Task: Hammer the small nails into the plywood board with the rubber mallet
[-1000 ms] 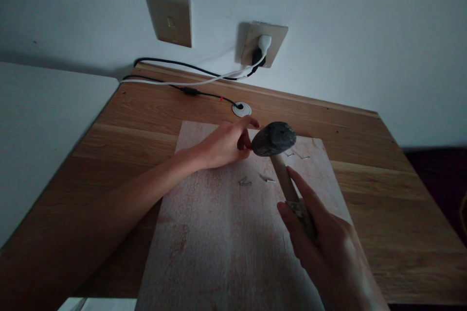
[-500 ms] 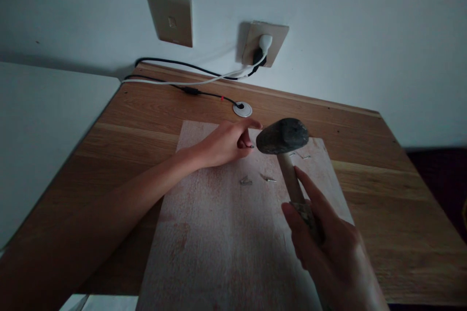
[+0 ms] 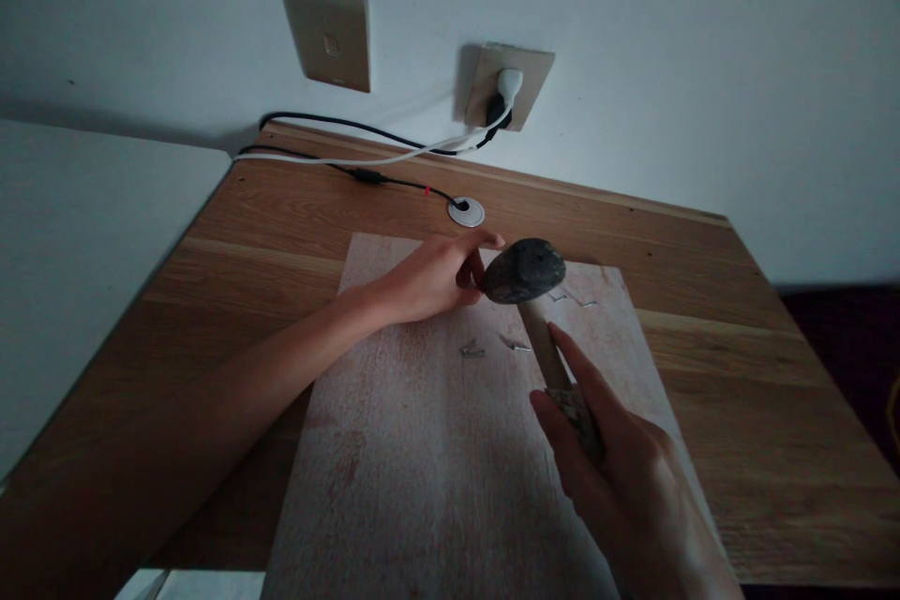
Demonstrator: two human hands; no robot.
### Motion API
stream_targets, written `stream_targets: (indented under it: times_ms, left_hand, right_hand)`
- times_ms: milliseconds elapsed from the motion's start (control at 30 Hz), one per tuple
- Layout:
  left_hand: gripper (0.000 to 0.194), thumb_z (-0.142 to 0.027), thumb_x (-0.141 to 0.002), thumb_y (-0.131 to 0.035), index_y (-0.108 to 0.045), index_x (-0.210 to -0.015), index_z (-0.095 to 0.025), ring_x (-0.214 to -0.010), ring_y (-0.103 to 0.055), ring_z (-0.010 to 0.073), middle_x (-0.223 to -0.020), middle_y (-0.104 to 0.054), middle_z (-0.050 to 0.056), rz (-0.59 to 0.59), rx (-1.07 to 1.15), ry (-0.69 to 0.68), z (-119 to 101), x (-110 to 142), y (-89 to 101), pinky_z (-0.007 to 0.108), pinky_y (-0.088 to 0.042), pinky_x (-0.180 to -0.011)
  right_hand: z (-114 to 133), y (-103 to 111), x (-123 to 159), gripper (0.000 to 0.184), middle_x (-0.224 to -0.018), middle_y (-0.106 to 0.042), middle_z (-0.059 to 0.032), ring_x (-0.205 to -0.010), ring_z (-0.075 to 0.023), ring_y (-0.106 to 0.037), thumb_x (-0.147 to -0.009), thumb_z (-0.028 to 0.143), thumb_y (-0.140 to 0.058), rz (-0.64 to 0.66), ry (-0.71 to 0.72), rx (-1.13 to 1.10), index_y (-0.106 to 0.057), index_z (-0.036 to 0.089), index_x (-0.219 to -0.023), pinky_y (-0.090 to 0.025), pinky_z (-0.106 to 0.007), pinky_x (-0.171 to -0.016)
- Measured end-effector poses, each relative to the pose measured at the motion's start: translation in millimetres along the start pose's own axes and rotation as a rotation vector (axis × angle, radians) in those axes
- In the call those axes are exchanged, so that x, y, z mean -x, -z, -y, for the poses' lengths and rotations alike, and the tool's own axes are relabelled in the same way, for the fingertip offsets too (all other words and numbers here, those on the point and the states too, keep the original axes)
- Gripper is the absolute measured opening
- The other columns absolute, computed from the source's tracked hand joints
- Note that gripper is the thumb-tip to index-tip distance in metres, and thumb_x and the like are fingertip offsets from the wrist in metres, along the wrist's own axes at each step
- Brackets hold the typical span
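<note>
My right hand (image 3: 619,478) grips the wooden handle of a hammer (image 3: 526,274), with the index finger stretched along the handle. The dark hammer head sits right beside my left fingertips. My left hand (image 3: 436,277) rests on a pale wooden board (image 3: 422,450) with thumb and fingers pinched together near the board's far edge; what they pinch is hidden by the hammer head. Several small loose nails (image 3: 472,352) lie on the board between my hands, with more nails (image 3: 580,302) to the right of the hammer head.
The board lies on a brown wooden table (image 3: 738,337) against a white wall. Black and white cables (image 3: 352,150) run along the table's back edge to a wall socket (image 3: 507,86). A round white grommet (image 3: 465,211) sits behind the board. A blank wall plate (image 3: 327,33) is at left.
The hammer head rose and swung right half a second ago, then came back down and left to my left fingertips. My left hand stayed in place.
</note>
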State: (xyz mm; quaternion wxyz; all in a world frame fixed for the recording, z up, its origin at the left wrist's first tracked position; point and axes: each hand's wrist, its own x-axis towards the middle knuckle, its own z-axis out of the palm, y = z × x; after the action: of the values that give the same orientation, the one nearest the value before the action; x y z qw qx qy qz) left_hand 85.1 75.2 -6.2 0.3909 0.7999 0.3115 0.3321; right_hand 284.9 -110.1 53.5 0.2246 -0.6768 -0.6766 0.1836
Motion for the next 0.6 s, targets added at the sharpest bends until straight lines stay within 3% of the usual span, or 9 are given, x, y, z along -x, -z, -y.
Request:
stream_targets:
  times_ms: [200,600]
  left_hand:
    - [0.050,-0.002,-0.083,-0.071,-0.066,-0.130,-0.017,-0.072,-0.070,0.0129,-0.084,-0.076,-0.001,0.003,0.028,-0.002,2.4,0.3,0.1,0.025,-0.052,-0.070]
    - [0.057,0.002,-0.079,-0.069,-0.065,-0.133,-0.015,-0.073,-0.071,0.0119,-0.085,-0.078,-0.002,0.024,-0.029,0.002,-1.9,0.1,1.5,0.023,-0.052,-0.072]
  right_hand:
    - [6.4,-1.2,2.8,0.056,-0.050,-0.049,0.0115,-0.035,-0.0136,-0.050,-0.110,0.043,-0.052,-0.021,-0.106,-0.062,-0.056,0.022,-0.162,-0.042,-0.026,-0.037]
    - [0.0,-1.2,2.7,0.055,-0.054,-0.051,0.0106,-0.040,-0.0146,-0.053,-0.111,0.041,-0.053,-0.026,-0.029,0.002,-0.058,0.019,-0.160,-0.043,-0.028,-0.043]
